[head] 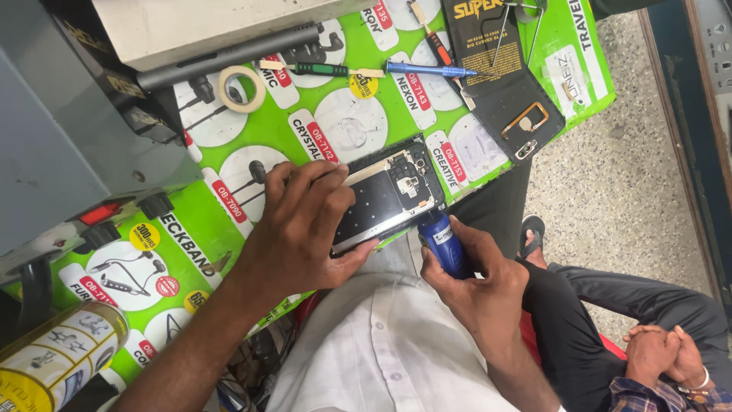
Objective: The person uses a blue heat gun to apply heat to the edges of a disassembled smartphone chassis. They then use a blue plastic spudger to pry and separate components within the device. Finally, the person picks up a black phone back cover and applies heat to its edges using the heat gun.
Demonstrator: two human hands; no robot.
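An opened smartphone (389, 192) lies back-up at the near edge of the green printed worktop (335, 114), its inner metal plate and boards showing. My left hand (301, 225) rests over its left end, fingers spread on the frame and thumb under the near edge. My right hand (476, 278) grips a blue-handled screwdriver (444, 243) upright at the phone's near right corner. The driver's tip is hidden behind the handle.
On the worktop lie a tape roll (242, 88), a green-handled tool (320, 69), a blue screwdriver (427, 70), tweezers (518, 23) and a black phone back cover (526, 126). A grey machine (69, 130) stands left, a yellow can (53, 362) at bottom left. Another person's clasped hands (663, 355) sit lower right.
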